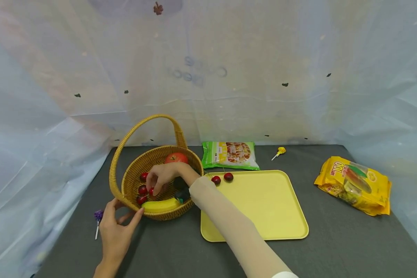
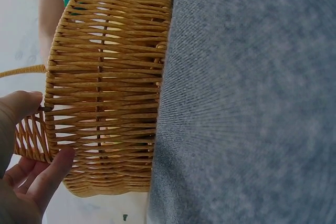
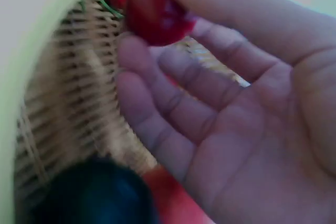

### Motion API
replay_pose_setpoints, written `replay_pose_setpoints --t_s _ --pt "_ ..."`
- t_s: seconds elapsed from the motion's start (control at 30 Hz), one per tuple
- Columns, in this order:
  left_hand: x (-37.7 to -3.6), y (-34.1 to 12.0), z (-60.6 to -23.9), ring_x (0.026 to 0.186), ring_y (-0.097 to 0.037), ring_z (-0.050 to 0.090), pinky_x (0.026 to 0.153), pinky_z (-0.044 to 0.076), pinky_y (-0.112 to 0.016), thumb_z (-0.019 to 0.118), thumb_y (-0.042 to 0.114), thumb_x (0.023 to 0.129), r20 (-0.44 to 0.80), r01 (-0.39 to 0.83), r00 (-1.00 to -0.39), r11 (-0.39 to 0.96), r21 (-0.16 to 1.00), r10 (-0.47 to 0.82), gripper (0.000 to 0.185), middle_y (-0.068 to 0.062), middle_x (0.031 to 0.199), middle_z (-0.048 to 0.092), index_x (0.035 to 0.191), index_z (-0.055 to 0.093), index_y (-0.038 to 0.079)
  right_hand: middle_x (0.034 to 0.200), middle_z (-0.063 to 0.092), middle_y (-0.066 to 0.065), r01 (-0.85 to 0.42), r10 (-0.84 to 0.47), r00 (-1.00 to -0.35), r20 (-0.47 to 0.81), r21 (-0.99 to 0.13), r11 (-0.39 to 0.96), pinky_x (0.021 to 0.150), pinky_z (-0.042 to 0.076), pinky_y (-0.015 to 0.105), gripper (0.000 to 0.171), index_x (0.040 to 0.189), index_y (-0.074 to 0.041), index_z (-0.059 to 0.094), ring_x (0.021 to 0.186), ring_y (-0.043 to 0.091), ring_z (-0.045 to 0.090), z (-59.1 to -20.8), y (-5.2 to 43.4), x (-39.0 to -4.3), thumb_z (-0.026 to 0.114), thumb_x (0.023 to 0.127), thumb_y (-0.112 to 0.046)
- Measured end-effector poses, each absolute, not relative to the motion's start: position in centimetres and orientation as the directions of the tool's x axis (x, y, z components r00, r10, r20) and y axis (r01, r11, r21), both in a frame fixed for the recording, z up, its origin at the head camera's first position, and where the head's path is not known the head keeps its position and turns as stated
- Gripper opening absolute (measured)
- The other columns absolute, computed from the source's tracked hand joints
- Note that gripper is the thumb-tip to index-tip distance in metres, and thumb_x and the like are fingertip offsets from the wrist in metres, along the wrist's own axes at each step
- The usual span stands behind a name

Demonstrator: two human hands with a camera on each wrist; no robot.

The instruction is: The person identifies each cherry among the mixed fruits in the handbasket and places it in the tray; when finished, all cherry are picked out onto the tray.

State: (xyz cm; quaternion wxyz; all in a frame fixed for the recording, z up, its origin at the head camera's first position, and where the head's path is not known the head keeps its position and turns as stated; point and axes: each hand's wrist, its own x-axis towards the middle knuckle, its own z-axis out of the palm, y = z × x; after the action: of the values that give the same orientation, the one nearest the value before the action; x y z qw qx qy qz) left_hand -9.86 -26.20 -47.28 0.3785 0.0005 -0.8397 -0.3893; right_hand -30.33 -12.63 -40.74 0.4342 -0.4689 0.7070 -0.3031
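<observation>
My left hand (image 1: 116, 231) grips the near left rim of the wicker basket (image 1: 125, 185) at the foot of its handle, thumb and fingers on either side in the left wrist view. Inside the basket, my right hand (image 1: 166, 173) pinches a dark red cherry (image 3: 157, 14) between thumb and fingertips. Several more cherries (image 1: 142, 189) lie by it along the basket's left side. A banana (image 1: 160, 206) rests at the near side, and a red apple (image 1: 175, 157) at the back. A dark round thing (image 3: 100, 192) sits below the right hand, partly out of frame.
A yellow tray (image 1: 264, 204) lies right of the basket, with two cherries (image 1: 228, 177) at its far left corner. Behind it is a green-and-white packet (image 1: 231, 155). A yellow lollipop (image 1: 280, 150), a yellow snack bag (image 1: 354, 185) and a purple lollipop (image 1: 98, 215) lie farther out.
</observation>
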Motion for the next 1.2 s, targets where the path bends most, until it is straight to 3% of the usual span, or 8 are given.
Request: replay_pose_setpoints --t_s 0.27,0.5,0.63,0.73,0.8,0.87,1.03,1.2 --pt "-9.8 -26.2 -47.0 0.101 0.002 0.052 0.069 0.055 -0.007 0.086 -0.011 0.069 0.628 0.295 -0.718 0.685 0.666 -0.301 0.062 -0.011 0.105 0.058 0.124 0.057 -0.008 0.114 0.067 0.011 -0.32 -0.977 -0.2 -0.078 -0.937 0.14 0.092 0.057 0.053 0.033 0.13 0.006 0.06 0.102 0.034 0.064 -38.9 -7.2 -32.8 0.062 0.098 -0.004" --pt "-10.1 -25.7 -47.1 0.101 -0.003 0.054 0.069 0.057 -0.009 0.086 -0.011 0.07 0.635 0.34 -0.721 0.656 0.673 -0.278 0.062 -0.013 0.105 0.059 0.124 0.056 -0.01 0.12 0.065 0.015 -0.213 -0.917 -0.398 -0.005 -0.972 0.098 0.092 0.055 0.056 0.033 0.132 0.007 0.055 0.104 0.037 0.062 -38.9 3.1 -34.0 0.059 0.1 -0.003" --pt "-10.1 -25.7 -47.0 0.101 -0.003 0.054 0.069 0.056 -0.009 0.086 -0.012 0.07 0.638 0.333 -0.717 0.666 0.668 -0.281 0.062 -0.014 0.105 0.059 0.124 0.056 -0.01 0.119 0.064 0.016 -0.188 -0.845 -0.534 -0.023 -0.971 0.145 0.084 0.057 0.045 0.031 0.129 0.005 0.056 0.102 0.029 0.063 -39.7 9.3 -33.9 0.06 0.1 -0.005" --pt "-10.1 -25.7 -47.0 0.101 -0.003 0.054 0.069 0.056 -0.009 0.086 -0.012 0.07 0.633 0.319 -0.719 0.674 0.667 -0.287 0.062 -0.015 0.105 0.059 0.124 0.056 -0.01 0.12 0.061 0.017 -0.195 -0.791 -0.612 -0.019 -0.965 0.174 0.081 0.056 0.047 0.029 0.126 0.005 0.055 0.097 0.027 0.061 -40.6 13.1 -33.7 0.06 0.099 -0.006" --pt "-10.0 -25.8 -47.0 0.101 -0.002 0.054 0.069 0.056 -0.009 0.086 -0.012 0.07 0.632 0.311 -0.717 0.677 0.668 -0.294 0.062 -0.015 0.105 0.058 0.124 0.057 -0.01 0.122 0.058 0.018 -0.202 -0.759 -0.651 -0.011 -0.961 0.187 0.087 0.056 0.054 0.03 0.125 0.006 0.055 0.098 0.03 0.061 -41.4 14.9 -33.3 0.061 0.099 -0.006" --pt "-10.0 -25.8 -47.0 0.101 -0.001 0.053 0.069 0.056 -0.009 0.085 -0.012 0.07 0.631 0.302 -0.715 0.68 0.668 -0.301 0.062 -0.015 0.105 0.058 0.124 0.057 -0.01 0.12 0.057 0.019 -0.224 -0.731 -0.683 -0.008 -0.95 0.219 0.084 0.056 0.055 0.031 0.125 0.007 0.055 0.095 0.035 0.062 -42.2 16.3 -33.0 0.064 0.098 -0.007" --pt "-9.9 -25.7 -46.9 0.101 0.0 0.053 0.068 0.057 -0.009 0.085 -0.012 0.07 0.628 0.299 -0.717 0.681 0.669 -0.302 0.061 -0.016 0.105 0.058 0.125 0.056 -0.01 0.108 0.06 0.019 -0.264 -0.669 -0.744 -0.002 -0.918 0.297 0.063 0.053 0.043 0.033 0.121 0.008 0.059 0.079 0.041 0.056 -44.1 17.7 -32.0 0.071 0.094 -0.007" --pt "-9.8 -25.5 -46.8 0.101 0.0 0.053 0.069 0.057 -0.009 0.084 -0.012 0.071 0.622 0.298 -0.722 0.675 0.675 -0.303 0.061 -0.015 0.107 0.058 0.125 0.056 -0.009 0.103 0.055 0.022 -0.272 -0.62 -0.782 0.061 -0.929 0.252 0.055 0.047 0.037 0.031 0.114 0.011 0.054 0.071 0.044 0.054 -46.0 17.4 -30.7 0.072 0.091 0.001"
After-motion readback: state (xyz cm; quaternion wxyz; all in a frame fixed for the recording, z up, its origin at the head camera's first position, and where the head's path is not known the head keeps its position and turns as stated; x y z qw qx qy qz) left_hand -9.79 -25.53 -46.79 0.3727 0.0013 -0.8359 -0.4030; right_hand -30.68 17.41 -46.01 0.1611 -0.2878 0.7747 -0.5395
